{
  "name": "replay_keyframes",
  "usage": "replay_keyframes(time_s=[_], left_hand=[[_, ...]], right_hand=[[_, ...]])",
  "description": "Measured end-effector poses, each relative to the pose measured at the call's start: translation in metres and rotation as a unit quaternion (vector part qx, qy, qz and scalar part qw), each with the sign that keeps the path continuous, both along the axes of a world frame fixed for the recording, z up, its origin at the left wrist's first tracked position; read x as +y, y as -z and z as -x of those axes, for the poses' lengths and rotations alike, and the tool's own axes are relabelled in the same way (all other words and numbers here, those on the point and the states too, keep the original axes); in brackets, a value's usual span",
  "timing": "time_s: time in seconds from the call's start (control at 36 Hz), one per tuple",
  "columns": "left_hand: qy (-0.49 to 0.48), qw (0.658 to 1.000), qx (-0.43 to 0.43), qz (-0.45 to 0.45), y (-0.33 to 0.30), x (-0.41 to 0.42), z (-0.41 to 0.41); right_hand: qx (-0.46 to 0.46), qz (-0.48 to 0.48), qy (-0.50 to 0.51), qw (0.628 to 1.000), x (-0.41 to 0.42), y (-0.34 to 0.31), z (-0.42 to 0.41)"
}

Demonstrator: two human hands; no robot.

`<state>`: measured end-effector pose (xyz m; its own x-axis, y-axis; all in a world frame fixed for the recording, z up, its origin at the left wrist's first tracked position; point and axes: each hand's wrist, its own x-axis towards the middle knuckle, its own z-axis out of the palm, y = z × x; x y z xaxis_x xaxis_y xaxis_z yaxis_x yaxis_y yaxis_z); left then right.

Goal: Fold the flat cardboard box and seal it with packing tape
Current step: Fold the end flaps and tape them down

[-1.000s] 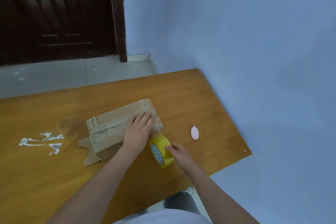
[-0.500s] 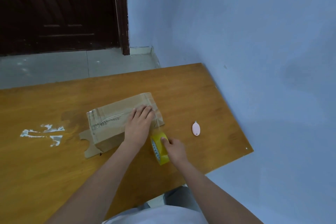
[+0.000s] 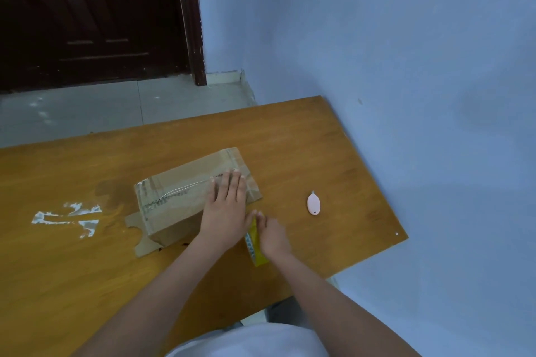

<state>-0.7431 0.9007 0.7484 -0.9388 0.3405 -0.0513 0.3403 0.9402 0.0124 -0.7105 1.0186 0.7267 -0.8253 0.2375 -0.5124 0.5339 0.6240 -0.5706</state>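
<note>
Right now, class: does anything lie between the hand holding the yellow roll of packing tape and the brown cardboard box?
Nothing visible does. The right hand grips the yellow roll of packing tape right at the near right corner of the brown cardboard box, beside the left hand pressing flat on the box top.

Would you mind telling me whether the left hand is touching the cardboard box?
Touching: the head view shows the left hand lying flat, fingers straight, on top of the cardboard box.
</note>
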Motion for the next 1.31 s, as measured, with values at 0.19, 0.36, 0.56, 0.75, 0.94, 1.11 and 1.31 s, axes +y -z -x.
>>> replay_keyframes(time_s=[0.19,0.36,0.56,0.75,0.94,1.11,1.31], left_hand=[[-0.002,0.999,-0.002,0.049,0.005,-0.001,-0.003],[-0.014,0.999,-0.022,0.046,0.001,0.001,-0.002],[-0.017,0.997,-0.035,0.062,-0.003,0.001,-0.002],[-0.021,0.996,-0.05,0.073,-0.005,0.004,-0.001],[-0.02,0.995,-0.059,0.072,-0.006,0.004,0.0],[-0.022,0.996,-0.053,0.075,-0.007,0.005,0.0],[-0.026,0.996,-0.045,0.066,-0.005,0.005,-0.001]], right_hand=[[0.02,0.125,0.043,0.991,0.006,0.004,-0.006],[0.035,0.092,0.127,0.987,0.035,0.012,0.002],[0.019,-0.104,0.177,0.978,0.1,0.029,0.042],[-0.033,-0.203,0.053,0.977,0.12,0.045,0.054],[0.065,-0.019,0.069,0.995,0.111,0.025,0.052],[0.162,0.146,-0.055,0.974,0.078,-0.02,0.026],[0.143,0.151,-0.129,0.97,0.06,-0.037,0.02]])
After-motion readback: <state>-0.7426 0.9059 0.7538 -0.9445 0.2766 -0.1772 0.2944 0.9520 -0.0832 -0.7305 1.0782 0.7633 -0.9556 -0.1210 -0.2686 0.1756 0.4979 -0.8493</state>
